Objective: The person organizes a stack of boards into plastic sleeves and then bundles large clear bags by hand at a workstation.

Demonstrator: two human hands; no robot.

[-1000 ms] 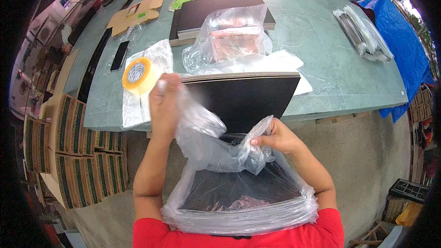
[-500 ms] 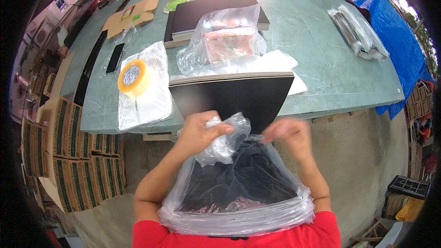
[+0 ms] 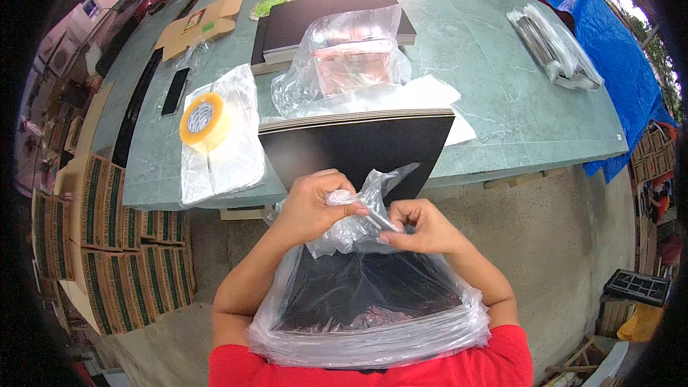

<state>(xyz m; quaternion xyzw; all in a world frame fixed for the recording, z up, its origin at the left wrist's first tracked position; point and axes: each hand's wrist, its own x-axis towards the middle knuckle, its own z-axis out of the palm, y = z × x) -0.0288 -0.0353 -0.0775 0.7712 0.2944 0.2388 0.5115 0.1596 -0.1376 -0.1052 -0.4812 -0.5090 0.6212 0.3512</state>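
Note:
In front of me, thin clear plastic (image 3: 337, 238) is bunched up between both hands. My left hand (image 3: 315, 204) is closed around a wad of it, thumb on top. Close by on the right, my right hand (image 3: 423, 228) pinches a fold of the same plastic between thumb and fingers. Below my hands, a black panel (image 3: 351, 283) wrapped in clear plastic rests against my body, its near end thickly gathered. Several black boards (image 3: 358, 147) stacked together lean at the table's near edge, behind my hands. Where the plastic joins the wrapped panel is partly hidden.
On the green table (image 3: 502, 100) lie a tape roll (image 3: 202, 122) on flat plastic bags, a phone (image 3: 175, 91), cardboard (image 3: 197, 25), black books (image 3: 322, 18), a bagged pinkish pack (image 3: 351, 68) and a bagged bundle (image 3: 555, 50). Cartons (image 3: 136, 265) stand at the left.
My right hand has moved left toward my left hand and now pinches the plastic near it. A loose corner of plastic has risen between the hands. The view has shifted slightly.

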